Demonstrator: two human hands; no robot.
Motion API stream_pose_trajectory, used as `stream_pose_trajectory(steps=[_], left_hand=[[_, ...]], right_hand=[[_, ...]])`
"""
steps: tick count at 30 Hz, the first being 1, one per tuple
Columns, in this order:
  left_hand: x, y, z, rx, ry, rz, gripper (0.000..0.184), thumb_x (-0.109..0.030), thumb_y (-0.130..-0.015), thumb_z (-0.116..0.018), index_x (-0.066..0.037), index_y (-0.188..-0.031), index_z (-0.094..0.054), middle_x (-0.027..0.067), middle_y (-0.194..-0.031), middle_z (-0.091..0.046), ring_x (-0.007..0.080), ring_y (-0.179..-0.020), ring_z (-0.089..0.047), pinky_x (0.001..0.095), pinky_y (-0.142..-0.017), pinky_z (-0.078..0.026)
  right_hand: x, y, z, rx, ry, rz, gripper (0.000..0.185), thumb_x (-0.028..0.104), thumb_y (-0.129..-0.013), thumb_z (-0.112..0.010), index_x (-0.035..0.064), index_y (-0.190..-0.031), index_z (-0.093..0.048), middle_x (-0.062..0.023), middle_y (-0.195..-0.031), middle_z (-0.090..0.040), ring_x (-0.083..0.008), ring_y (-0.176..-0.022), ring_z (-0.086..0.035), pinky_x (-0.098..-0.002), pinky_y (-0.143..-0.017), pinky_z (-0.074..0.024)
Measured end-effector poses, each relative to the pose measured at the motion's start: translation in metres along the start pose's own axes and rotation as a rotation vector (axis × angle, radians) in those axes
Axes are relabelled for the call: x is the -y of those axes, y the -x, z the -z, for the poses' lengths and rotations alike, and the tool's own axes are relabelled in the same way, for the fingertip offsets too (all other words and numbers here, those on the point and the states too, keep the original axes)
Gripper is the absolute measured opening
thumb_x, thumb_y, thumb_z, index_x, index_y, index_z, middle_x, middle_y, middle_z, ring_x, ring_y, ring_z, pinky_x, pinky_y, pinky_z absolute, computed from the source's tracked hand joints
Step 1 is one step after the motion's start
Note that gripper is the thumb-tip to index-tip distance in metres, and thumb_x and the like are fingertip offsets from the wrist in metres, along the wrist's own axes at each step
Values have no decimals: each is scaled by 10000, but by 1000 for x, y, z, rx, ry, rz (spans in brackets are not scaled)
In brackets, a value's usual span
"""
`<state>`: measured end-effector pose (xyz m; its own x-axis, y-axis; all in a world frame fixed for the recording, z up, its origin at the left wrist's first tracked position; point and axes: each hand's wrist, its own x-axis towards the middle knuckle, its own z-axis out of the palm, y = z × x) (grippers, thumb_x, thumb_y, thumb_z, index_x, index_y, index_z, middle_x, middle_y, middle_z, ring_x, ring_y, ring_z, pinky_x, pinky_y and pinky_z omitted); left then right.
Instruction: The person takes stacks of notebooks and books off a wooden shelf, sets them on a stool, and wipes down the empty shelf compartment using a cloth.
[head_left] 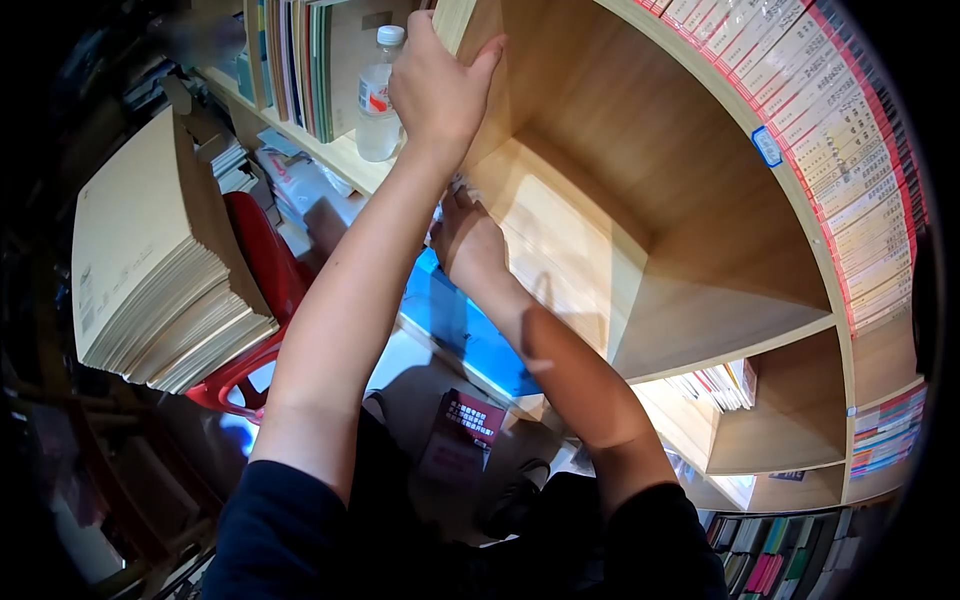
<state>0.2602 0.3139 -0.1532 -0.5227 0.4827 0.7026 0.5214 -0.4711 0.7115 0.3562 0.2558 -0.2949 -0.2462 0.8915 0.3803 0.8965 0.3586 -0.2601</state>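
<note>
My left hand (440, 85) grips the front edge of an upright panel (480, 65) of the wooden bookcase, thumb on the inner side and most fingers hidden behind the edge. Just left of it stands a clear plastic bottle (377, 115) with a white cap. Lower down, my right hand (472, 240) is at the opening of the bare wooden compartment (560, 235), fingers curled. Something small and pale shows at its fingertips, too unclear to name. Below that hand lies a flat blue object (465, 325), perhaps a box or folder.
A thick stack of books (170, 270) rests on a red chair (265, 260) at left. Rows of red-and-white books (830, 150) line the right shelves. Thin books (300, 70) stand beside the bottle. A dark printed sheet or book (465, 430) lies by my feet.
</note>
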Motion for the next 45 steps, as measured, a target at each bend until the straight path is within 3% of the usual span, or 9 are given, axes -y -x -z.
stream_pose_trajectory(steps=[2,6,8,10,12,14,20,27,45], left_hand=[[-9,3,7,41,-10,49,624,-459,-702,-825,-17,-1032,-534,227,-898,-683,416,-859,-661,463,-739,-513],[-10,3,4,3,-37,63,617,-472,-709,-821,-20,-1039,-560,217,-914,-690,393,-859,-675,436,-743,-521],[-13,2,6,-18,6,26,515,-312,-754,-802,-49,-1060,-482,271,-860,-654,481,-843,-619,520,-724,-474],[-15,2,5,-19,-17,45,507,-311,-754,-802,-45,-1050,-488,273,-852,-651,483,-835,-619,522,-717,-474],[-16,1,4,-20,-44,54,499,-309,-753,-802,-40,-1039,-493,274,-844,-649,484,-826,-618,525,-710,-473],[-17,2,3,-31,-19,64,505,-316,-746,-803,-34,-1028,-495,272,-824,-645,488,-806,-614,530,-703,-473],[-14,0,-1,-51,-125,42,519,-325,-731,-807,-27,-1019,-493,270,-818,-646,487,-797,-615,535,-703,-476],[-11,-1,-1,-103,-96,-19,504,-314,-733,-805,-26,-1007,-495,264,-804,-643,485,-795,-617,528,-700,-479],[-6,-3,9,61,97,-2,453,-244,-770,-784,-1,-996,-475,281,-831,-633,479,-819,-610,526,-721,-472]], right_hand=[[-4,-6,-7,32,99,53,441,209,-829,-662,-71,-1159,-582,-260,-1161,-598,-415,-1042,-596,-450,-834,-524],[-19,-23,1,104,160,184,291,165,-787,-661,-49,-984,-639,-250,-1067,-634,-387,-989,-613,-440,-819,-523],[-58,-41,-31,2,191,245,191,113,-747,-644,-25,-879,-660,-233,-959,-661,-371,-930,-635,-430,-813,-526],[-63,-49,-6,-38,168,266,177,96,-756,-621,-14,-886,-673,-219,-932,-679,-366,-898,-656,-431,-813,-527],[-76,-72,0,98,195,22,203,107,-770,-614,2,-928,-684,-207,-1003,-685,-365,-966,-655,-420,-848,-526],[-99,-96,3,218,225,-49,272,172,-849,-594,-13,-1043,-641,-257,-1071,-652,-390,-1012,-632,-457,-879,-510],[-168,-146,-14,172,197,-270,351,221,-921,-514,11,-1175,-637,-246,-1224,-610,-382,-1172,-568,-436,-1000,-447],[-193,-163,-4,128,181,-305,374,237,-923,-505,23,-1206,-623,-229,-1267,-587,-370,-1203,-547,-432,-1019,-433],[-221,-142,2,28,211,-285,448,284,-927,-476,58,-1299,-581,-178,-1394,-516,-334,-1294,-483,-420,-1077,-391]])
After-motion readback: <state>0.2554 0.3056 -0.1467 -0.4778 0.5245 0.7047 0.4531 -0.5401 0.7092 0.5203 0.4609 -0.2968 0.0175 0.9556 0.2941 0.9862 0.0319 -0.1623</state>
